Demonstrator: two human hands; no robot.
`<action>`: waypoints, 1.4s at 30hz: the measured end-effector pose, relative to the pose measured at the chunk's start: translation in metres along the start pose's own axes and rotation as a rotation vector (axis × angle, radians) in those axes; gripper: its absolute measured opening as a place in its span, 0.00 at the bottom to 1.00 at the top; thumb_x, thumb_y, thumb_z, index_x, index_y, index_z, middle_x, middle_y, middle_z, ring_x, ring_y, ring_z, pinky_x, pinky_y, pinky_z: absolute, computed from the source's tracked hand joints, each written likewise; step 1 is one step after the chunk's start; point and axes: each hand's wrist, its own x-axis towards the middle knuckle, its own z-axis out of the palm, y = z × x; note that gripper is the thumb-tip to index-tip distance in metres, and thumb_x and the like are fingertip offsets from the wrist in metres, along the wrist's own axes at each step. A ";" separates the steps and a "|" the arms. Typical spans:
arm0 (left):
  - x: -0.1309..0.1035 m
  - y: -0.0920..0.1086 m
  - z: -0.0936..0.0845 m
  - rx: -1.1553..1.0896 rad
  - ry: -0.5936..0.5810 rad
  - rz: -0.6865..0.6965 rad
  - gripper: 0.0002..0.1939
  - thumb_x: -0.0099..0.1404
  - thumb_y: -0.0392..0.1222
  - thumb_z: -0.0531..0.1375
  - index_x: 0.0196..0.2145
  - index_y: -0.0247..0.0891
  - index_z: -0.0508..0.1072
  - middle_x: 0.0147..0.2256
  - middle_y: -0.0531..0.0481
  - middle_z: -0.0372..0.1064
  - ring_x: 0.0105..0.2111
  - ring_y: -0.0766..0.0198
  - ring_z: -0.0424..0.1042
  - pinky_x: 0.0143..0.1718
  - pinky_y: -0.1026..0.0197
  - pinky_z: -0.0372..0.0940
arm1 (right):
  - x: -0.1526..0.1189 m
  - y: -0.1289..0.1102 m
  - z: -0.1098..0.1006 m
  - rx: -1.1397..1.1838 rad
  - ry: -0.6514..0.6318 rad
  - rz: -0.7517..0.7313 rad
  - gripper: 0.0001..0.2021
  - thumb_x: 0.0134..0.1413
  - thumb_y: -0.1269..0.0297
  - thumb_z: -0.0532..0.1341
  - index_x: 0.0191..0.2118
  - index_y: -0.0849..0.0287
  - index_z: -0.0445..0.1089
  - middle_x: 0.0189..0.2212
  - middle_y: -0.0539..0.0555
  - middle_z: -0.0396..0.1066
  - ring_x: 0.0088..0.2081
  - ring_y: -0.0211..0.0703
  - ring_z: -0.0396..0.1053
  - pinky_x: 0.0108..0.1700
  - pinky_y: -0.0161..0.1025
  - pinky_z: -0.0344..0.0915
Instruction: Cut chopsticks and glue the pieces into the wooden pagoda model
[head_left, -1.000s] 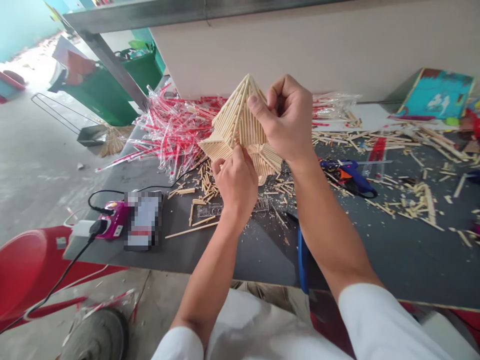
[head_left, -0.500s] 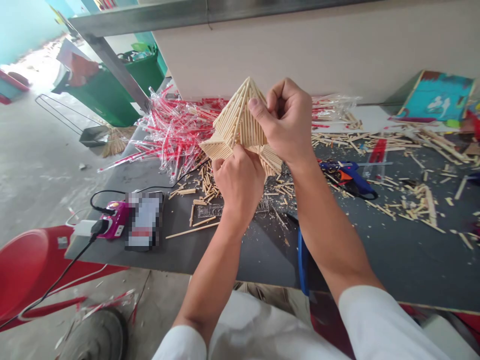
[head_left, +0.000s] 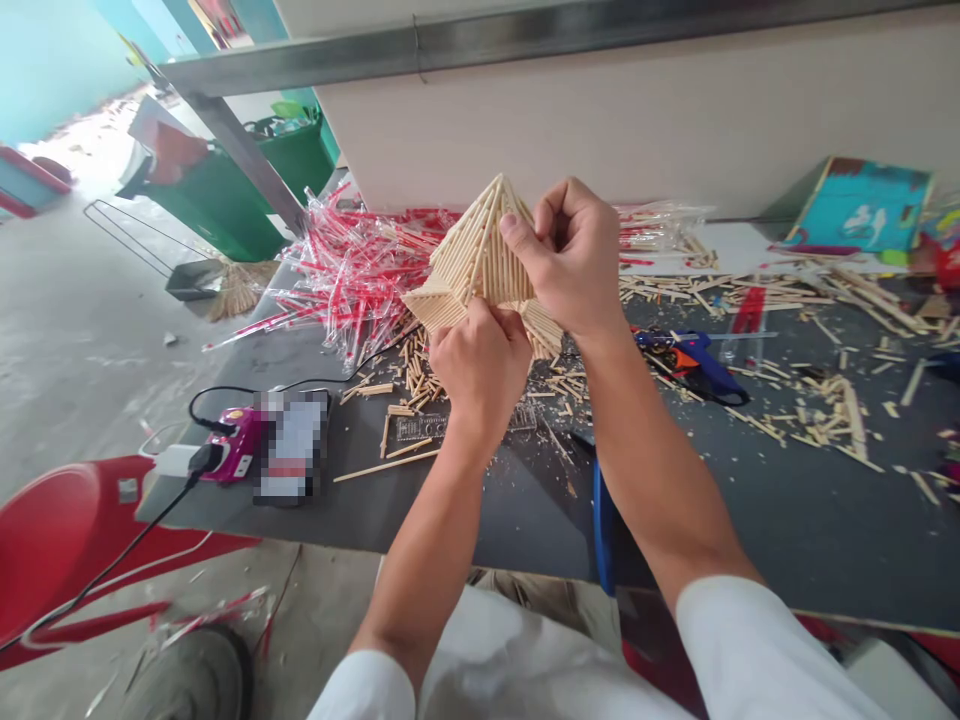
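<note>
Above the dark table I hold up a model roof (head_left: pixel 474 238) made of thin wooden sticks laid side by side. Its upper part rises to a point, and lower flared panels spread out below. My left hand (head_left: pixel 481 362) is closed on the lower part, knuckles toward me. My right hand (head_left: pixel 576 258) has its fingers curled at the right side of the pointed part, thumb against the sticks. Whether a small piece lies inside the right fingers is hidden. The roof's far side is out of sight.
Red-and-clear wrappers (head_left: pixel 352 270) are heaped behind the hands. A blue glue gun (head_left: pixel 701 362) lies to the right among cut sticks (head_left: pixel 844 415). At left are a phone (head_left: pixel 292 445) and a purple power adapter (head_left: pixel 238 445) with cords. Blue-handled scissors (head_left: pixel 602 525) lie near the front edge.
The view has tilted slightly, so the scene sits a little lower. Both hands keep the same grip on the stick roof, with hardly any movement.
</note>
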 end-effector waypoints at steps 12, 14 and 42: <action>0.002 -0.008 0.008 -0.024 0.057 -0.016 0.19 0.72 0.41 0.47 0.34 0.36 0.76 0.28 0.40 0.76 0.29 0.57 0.73 0.43 0.52 0.64 | 0.001 -0.018 -0.047 0.135 0.039 0.066 0.24 0.58 0.41 0.66 0.31 0.57 0.60 0.24 0.45 0.60 0.25 0.29 0.63 0.33 0.36 0.73; 0.001 -0.009 0.009 -0.023 0.070 -0.005 0.19 0.71 0.41 0.48 0.32 0.36 0.76 0.27 0.40 0.76 0.28 0.57 0.73 0.41 0.53 0.64 | -0.001 -0.036 -0.070 0.226 0.082 0.083 0.23 0.55 0.48 0.71 0.28 0.56 0.58 0.22 0.43 0.58 0.21 0.25 0.56 0.33 0.37 0.73; -0.057 -0.076 0.002 0.043 -0.557 0.808 0.15 0.77 0.41 0.46 0.45 0.34 0.71 0.39 0.40 0.79 0.37 0.53 0.79 0.38 0.56 0.64 | -0.172 -0.016 -0.042 0.378 -0.340 0.565 0.18 0.64 0.43 0.61 0.39 0.55 0.69 0.29 0.52 0.76 0.27 0.45 0.76 0.34 0.43 0.74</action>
